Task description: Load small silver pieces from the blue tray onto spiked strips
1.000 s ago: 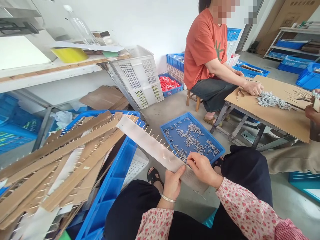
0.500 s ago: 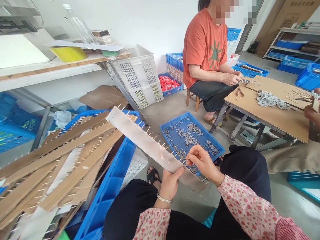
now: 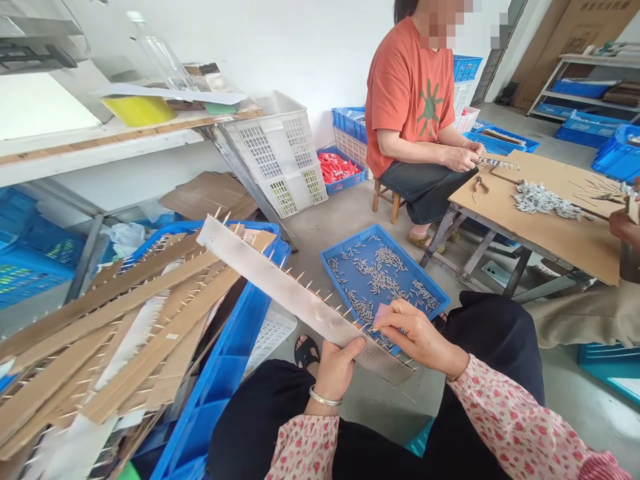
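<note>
My left hand is closed around the lower part of a long pale cardboard strip, thumb on its face. The strip slants from upper left to lower right, and thin pointed wooden sticks jut from its far edge. At that edge, near the strip's lower end, my right hand pinches one small stick between thumb and fingers. A pinkish patch shows at those fingertips; I cannot make out what it is. Below and beyond lies a blue tray with many small grey pieces.
On my left, a blue crate holds stacked cardboard strips with sticks. A person in an orange shirt sits beyond, at a low table with pliers and grey pieces. Another person's hand shows at far right.
The strip and my left hand have shifted slightly left. My right hand has moved slightly right and turned, and a pinkish patch now shows at its fingertips.
</note>
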`<action>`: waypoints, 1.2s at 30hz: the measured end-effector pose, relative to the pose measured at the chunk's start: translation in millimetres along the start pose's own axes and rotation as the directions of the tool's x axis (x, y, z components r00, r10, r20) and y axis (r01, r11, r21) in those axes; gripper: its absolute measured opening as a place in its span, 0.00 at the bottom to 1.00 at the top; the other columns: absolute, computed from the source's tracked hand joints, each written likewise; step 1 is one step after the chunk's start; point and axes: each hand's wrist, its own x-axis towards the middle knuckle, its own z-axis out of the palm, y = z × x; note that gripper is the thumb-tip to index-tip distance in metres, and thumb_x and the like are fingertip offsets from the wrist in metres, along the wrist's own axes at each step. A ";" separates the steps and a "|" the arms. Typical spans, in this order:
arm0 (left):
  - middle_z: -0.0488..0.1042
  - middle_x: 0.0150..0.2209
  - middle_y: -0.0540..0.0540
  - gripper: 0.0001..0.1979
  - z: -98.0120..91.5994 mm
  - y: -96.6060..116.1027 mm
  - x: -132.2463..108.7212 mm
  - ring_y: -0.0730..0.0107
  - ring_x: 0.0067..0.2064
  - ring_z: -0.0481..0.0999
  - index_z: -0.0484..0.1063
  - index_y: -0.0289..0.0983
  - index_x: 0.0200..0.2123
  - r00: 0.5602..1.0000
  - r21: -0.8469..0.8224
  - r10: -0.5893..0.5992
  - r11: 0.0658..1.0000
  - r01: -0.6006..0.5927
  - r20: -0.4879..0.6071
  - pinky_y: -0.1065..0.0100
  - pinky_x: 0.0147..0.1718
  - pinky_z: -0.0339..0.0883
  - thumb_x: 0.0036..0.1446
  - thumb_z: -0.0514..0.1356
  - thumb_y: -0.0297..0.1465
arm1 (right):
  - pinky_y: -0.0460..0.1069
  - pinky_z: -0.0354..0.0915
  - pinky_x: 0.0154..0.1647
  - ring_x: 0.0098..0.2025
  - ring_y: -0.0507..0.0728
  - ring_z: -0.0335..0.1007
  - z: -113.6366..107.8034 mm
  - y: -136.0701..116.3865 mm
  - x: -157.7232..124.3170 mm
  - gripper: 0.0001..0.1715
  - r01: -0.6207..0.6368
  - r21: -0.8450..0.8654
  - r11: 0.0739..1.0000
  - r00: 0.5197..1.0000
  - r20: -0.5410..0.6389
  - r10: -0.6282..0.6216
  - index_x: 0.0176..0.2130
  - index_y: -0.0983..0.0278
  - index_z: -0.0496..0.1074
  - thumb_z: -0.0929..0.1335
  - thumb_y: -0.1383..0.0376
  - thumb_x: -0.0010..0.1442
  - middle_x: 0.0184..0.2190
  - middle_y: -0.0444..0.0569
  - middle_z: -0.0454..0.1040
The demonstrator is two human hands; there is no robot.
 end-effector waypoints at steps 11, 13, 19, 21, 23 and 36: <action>0.77 0.27 0.50 0.17 -0.2 2.7 -1.3 0.69 0.30 0.73 0.76 0.36 0.31 0.999 0.029 0.033 0.999 -0.034 0.038 0.68 0.32 0.67 0.34 0.73 0.29 | 0.50 0.58 0.33 0.32 0.55 0.60 -4.5 -9.5 4.0 0.13 0.107 -0.226 0.968 0.992 0.089 -0.088 0.35 0.63 0.73 0.61 0.69 0.65 0.28 0.49 0.67; 0.77 0.27 0.50 0.16 -0.6 3.0 -0.3 0.69 0.31 0.73 0.76 0.36 0.31 0.998 0.049 0.036 0.998 -0.039 0.056 0.68 0.33 0.67 0.35 0.73 0.29 | 0.50 0.58 0.33 0.32 0.55 0.60 -5.2 -9.3 4.4 0.13 0.116 -0.234 0.965 0.991 0.098 -0.095 0.35 0.64 0.73 0.61 0.69 0.66 0.28 0.49 0.67; 0.76 0.27 0.50 0.13 -4.4 0.1 2.2 0.70 0.31 0.72 0.77 0.35 0.30 0.990 0.127 0.083 0.987 -0.097 0.111 0.69 0.33 0.66 0.37 0.72 0.28 | 0.51 0.58 0.35 0.32 0.55 0.59 3.2 -6.7 3.5 0.14 0.149 -0.269 0.952 0.986 0.119 -0.120 0.32 0.64 0.71 0.59 0.69 0.66 0.28 0.49 0.66; 0.75 0.27 0.50 0.12 -5.4 -1.1 2.2 0.70 0.30 0.72 0.76 0.35 0.29 0.988 0.146 0.102 0.982 -0.118 0.111 0.69 0.32 0.66 0.37 0.72 0.27 | 0.51 0.58 0.35 0.33 0.56 0.60 9.0 -5.9 3.4 0.14 0.153 -0.274 0.949 0.985 0.117 -0.125 0.31 0.65 0.71 0.60 0.69 0.66 0.28 0.49 0.66; 0.75 0.26 0.51 0.13 -4.9 -1.5 1.9 0.70 0.30 0.71 0.76 0.35 0.29 0.986 0.161 0.132 0.976 -0.146 0.098 0.68 0.31 0.66 0.36 0.72 0.27 | 0.51 0.60 0.37 0.33 0.56 0.61 14.4 -5.1 3.7 0.15 0.133 -0.266 0.955 0.989 0.096 -0.111 0.30 0.65 0.70 0.60 0.70 0.65 0.28 0.50 0.66; 0.77 0.26 0.50 0.13 3.2 0.8 0.2 0.69 0.30 0.73 0.76 0.35 0.28 0.998 0.022 0.060 0.998 -0.060 -0.029 0.68 0.33 0.67 0.35 0.72 0.29 | 0.47 0.64 0.31 0.29 0.53 0.68 26.0 11.6 1.7 0.11 -0.326 0.474 0.818 0.900 -0.111 0.422 0.30 0.64 0.72 0.68 0.59 0.58 0.27 0.46 0.73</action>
